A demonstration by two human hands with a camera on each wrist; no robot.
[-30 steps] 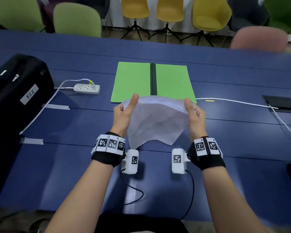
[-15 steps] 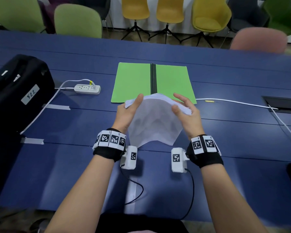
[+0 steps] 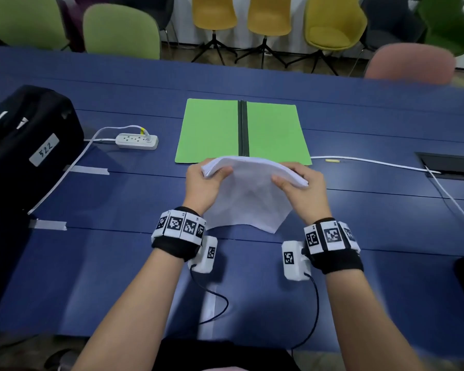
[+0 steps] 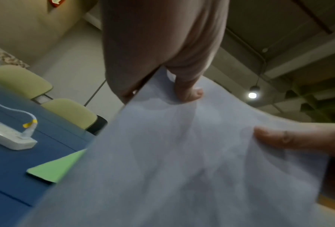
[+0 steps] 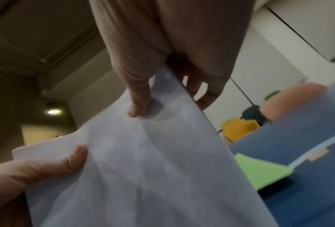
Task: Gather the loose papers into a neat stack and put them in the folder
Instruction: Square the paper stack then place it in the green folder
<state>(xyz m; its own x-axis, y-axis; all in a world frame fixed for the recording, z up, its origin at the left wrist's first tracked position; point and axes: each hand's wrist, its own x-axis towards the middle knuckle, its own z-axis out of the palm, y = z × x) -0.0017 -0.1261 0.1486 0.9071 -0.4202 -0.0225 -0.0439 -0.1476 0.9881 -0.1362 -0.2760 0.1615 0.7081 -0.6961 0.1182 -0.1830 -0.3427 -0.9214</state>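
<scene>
Two hands hold the papers (image 3: 248, 194) above the table (image 3: 118, 199), just short of the open folder (image 3: 209, 129): the left hand (image 3: 201, 187) pinches their left edge, the right hand (image 3: 303, 188) their right. From the left wrist, a thumb (image 4: 187, 90) presses the sheets. From the right wrist, thumb (image 5: 139, 98) and fingers (image 5: 207, 92) clamp them.

Both hands close in on the stack's top edge!

The left hand (image 3: 202, 186), thumb straight up a second ago, now curls its thumb over the papers (image 3: 248, 194) at the far left corner. The right hand (image 3: 302, 190) has slid inward and pinches the far right corner, thumb in front. The top edge, arched high before, sits lower and flatter, nearer the table.
</scene>
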